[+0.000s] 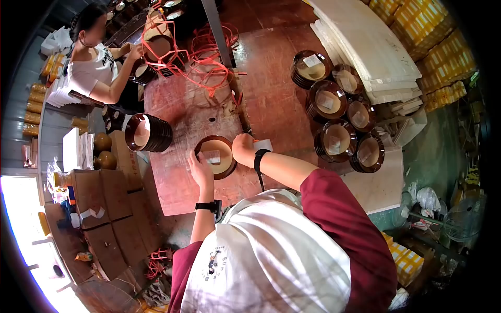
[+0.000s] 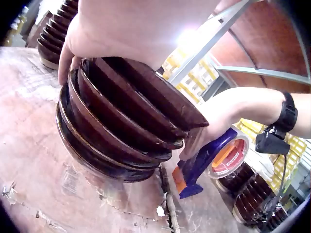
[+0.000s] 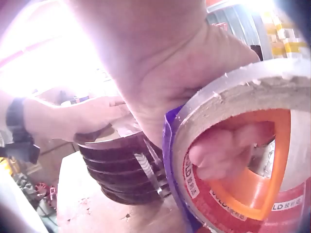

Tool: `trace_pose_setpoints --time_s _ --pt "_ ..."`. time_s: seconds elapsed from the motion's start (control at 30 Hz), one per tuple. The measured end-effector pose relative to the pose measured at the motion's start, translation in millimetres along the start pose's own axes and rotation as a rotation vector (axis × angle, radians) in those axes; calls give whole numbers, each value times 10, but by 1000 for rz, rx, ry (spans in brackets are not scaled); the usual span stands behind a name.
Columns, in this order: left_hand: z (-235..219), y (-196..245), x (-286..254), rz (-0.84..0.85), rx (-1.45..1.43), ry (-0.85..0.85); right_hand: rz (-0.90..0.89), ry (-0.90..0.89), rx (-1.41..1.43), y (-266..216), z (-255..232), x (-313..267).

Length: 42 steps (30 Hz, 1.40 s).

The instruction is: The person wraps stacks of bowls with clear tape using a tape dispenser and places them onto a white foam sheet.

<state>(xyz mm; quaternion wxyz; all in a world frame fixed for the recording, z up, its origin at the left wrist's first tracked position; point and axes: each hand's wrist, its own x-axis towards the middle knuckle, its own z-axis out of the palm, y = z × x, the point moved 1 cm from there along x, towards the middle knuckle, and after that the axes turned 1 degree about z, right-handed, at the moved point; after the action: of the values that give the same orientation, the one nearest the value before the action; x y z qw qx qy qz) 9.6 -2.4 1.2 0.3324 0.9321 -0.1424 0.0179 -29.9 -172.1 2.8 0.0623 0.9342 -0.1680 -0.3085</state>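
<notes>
A nested stack of dark brown glazed bowls (image 1: 230,170) stands on the reddish table, its pale inside facing up with a clear label-like piece in it. My left hand (image 1: 200,169) holds the stack at its left rim, and in the left wrist view it covers the top edge. In my right hand (image 1: 243,148) is a blue-purple tape dispenser (image 2: 208,158), right beside the bowls. Its tape roll (image 3: 204,104) has an orange hub (image 3: 283,160), with my fingers inside the ring. A shiny strip of clear tape (image 3: 148,170) runs down the side of the bowls.
Another bowl stack (image 1: 154,133) stands at the table's left edge. Several more stacks (image 1: 334,141) are grouped at the right near white foam boards (image 1: 365,47). Red strapping (image 1: 209,68) lies tangled at the back. A person (image 1: 94,73) works at the far left, above cardboard boxes (image 1: 104,198).
</notes>
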Motion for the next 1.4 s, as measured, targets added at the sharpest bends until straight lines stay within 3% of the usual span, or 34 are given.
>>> trace_pose_setpoints --time_s 0.17,0.37,0.57,0.67,0.7,0.73,0.83,0.9,0.97,1.07,1.17,1.27,1.4 --pt "-25 27 -18 8 23 18 -26 -42 -66 72 -158 -195" --pt "-46 11 -24 23 -7 27 37 128 115 -32 135 22" --pt "-1 -49 -26 20 7 41 21 216 141 51 35 -219" --pt "-68 -26 -15 -32 9 -7 148 244 189 -254 461 132" --pt "-29 -6 41 -20 -19 -3 131 112 -64 -265 400 101" --pt "-3 -68 44 -16 -38 1 87 107 -16 -145 167 -66" --pt "38 -191 39 -9 -69 35 72 322 299 155 58 -168" --pt "-21 -143 16 -37 -101 27 12 295 286 495 -73 -292" --pt "-90 -71 -20 -60 -91 1 84 236 361 847 -115 -404" --pt "-43 -76 15 -56 -88 16 51 248 528 1397 -111 -735" --pt "-23 -109 38 -47 -96 16 -46 155 857 1825 168 -913" --pt "-31 -86 25 -75 -82 -6 -142 202 1372 1942 600 -1056" --pt "5 -118 50 -75 -79 -17 41 492 1291 1689 1106 -1118"
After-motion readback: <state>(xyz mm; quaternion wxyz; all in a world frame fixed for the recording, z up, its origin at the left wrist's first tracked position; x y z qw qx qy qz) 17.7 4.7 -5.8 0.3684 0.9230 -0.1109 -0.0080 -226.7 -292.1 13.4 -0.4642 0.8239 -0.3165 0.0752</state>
